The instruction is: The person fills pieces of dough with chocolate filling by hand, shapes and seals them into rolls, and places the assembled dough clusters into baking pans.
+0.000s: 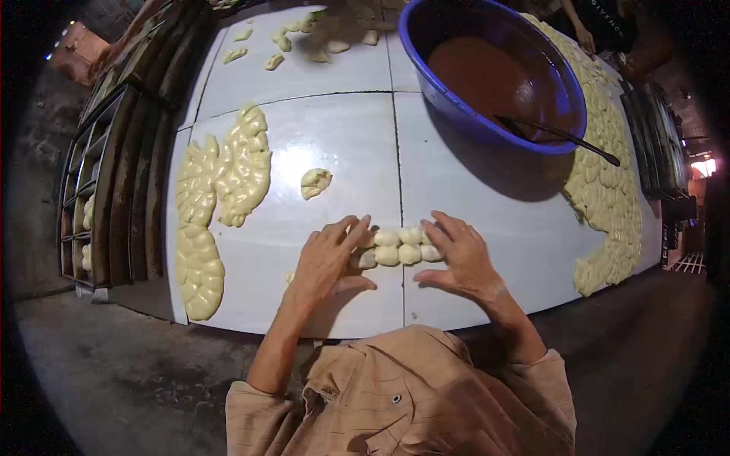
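Two short rows of pale dough balls (398,247) lie pressed together on the white tabletop, straddling a dark seam. My left hand (325,258) cups their left end, fingers bent over it and thumb stretched along the near side. At the right end, my right hand (464,257) curls round the dough in the same way, its thumb low and pointing inward. The outermost balls are partly hidden under my fingers. A single torn dough lump (315,183) sits beyond my left hand.
Flattened dough pieces (243,175) cover the left of the table (334,129), and more dough (601,190) lines the right edge. A blue tub (433,87) holds brown liquid and a dark-handled tool (585,142). Stacked trays (114,182) stand left. Another person's hand (585,39) shows far right.
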Motion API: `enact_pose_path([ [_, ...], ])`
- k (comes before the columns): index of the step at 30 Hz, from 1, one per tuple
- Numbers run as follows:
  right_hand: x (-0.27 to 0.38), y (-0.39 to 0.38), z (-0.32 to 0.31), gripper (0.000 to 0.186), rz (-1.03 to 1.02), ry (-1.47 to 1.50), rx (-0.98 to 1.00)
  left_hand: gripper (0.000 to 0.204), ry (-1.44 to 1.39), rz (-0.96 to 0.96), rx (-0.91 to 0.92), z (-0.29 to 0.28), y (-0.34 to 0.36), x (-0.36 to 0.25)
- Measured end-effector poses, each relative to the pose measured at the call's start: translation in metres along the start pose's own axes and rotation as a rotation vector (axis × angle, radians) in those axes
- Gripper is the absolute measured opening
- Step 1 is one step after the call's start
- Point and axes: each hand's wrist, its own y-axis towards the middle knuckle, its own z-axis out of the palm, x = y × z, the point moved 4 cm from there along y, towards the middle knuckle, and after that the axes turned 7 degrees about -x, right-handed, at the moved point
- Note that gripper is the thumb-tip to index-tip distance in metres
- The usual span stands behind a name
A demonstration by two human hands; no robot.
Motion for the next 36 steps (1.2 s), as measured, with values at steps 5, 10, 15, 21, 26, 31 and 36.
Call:
enact_pose_path([
  [5,-0.004,0.017,0.043,0.086,-0.199,-0.128,-0.055,0.089,-0.018,0.042,-0.156,0.008,0.008,-0.004],
  [10,-0.002,0.033,0.043,0.073,-0.291,0.038,-0.061,0.073,-0.224,-0.077,-0.100,0.006,0.009,0.005],
  [15,0.006,0.031,0.042,0.054,-0.319,0.071,-0.134,0.054,-0.211,-0.046,0.016,0.012,0.023,-0.003],
  [21,0.054,0.052,0.005,0.033,-0.014,0.309,0.069,0.030,-0.378,-0.140,-0.024,0.014,0.022,-0.001],
  [26,0.063,0.061,0.010,0.034,0.289,0.554,0.325,0.029,-0.331,-0.130,0.118,-0.041,0.002,-0.004],
  [31,0.091,0.121,0.029,0.045,0.153,0.422,0.307,0.039,-0.239,0.102,0.124,-0.102,-0.012,0.061],
  [36,0.237,0.237,0.052,0.042,-0.022,0.616,0.003,0.047,0.109,0.028,0.000,-0.292,-0.073,0.129],
])
